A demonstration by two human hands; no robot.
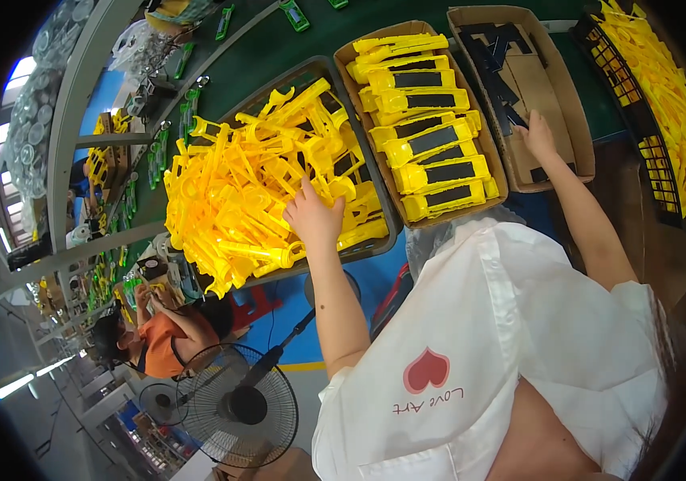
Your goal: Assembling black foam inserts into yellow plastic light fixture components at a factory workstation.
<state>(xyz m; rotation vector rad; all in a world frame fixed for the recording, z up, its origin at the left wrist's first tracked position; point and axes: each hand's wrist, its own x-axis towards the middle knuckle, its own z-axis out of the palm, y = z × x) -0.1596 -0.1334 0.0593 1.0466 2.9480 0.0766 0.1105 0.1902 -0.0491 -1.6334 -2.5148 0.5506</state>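
Note:
My left hand [315, 218] rests on a heap of yellow plastic parts [234, 192], its fingers apart. Whether it touches one part in particular is hard to see. The heap fills a dark plastic crate [392, 210]. My right hand [540, 139] reaches into a cardboard box [563, 104], fingers spread beside flat black strips [497, 76] lying along its left side. Between my hands, a second cardboard box [501, 178] holds a row of yellow parts [435, 144] with black strips on their faces.
At the far right stands a black basket [657, 172] piled with yellow parts. Green devices [293, 14] lie on the dark green table [259, 60]. Left of me are a standing fan [245, 405] and a person in orange [162, 345]. A metal frame [78, 104] rises at left.

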